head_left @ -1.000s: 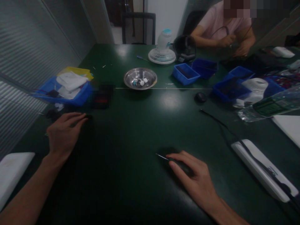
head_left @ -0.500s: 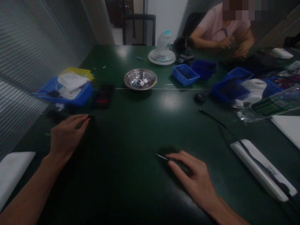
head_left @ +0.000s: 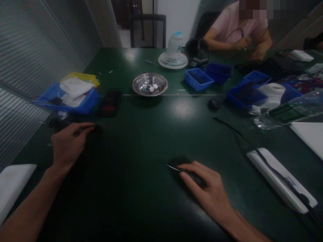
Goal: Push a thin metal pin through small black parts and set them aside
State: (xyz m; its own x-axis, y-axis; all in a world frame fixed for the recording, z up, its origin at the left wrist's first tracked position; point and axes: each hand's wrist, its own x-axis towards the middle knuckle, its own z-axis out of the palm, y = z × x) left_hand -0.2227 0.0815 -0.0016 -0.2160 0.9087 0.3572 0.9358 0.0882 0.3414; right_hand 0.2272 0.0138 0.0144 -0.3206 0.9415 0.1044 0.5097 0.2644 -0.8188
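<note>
On the right side of the dark green table, my right hand (head_left: 205, 185) is closed around the dark handle of a screwdriver (head_left: 172, 167). Its thin metal shaft sticks out to the left, low over the table. Farther back on the left, my left hand (head_left: 69, 141) has thumb and fingertips pinched together. A small dark thing (head_left: 96, 126) shows at those fingertips, too dark to make out its kind. Beside that hand lie black tangled parts (head_left: 57, 123), partly covered by it.
A blue bin (head_left: 87, 103) with white pieces stands at left. A steel bowl (head_left: 135, 88) holds small parts. Beyond are a white fan (head_left: 174, 60) and blue trays (head_left: 199, 86). At right lie a power strip (head_left: 282, 178), a mouse (head_left: 214, 104) and a bottle (head_left: 287, 112). Another person sits opposite.
My left hand has shifted slightly left, still pinched. The right hand with the screwdriver stays nearly in place. The whole view has moved a little.
</note>
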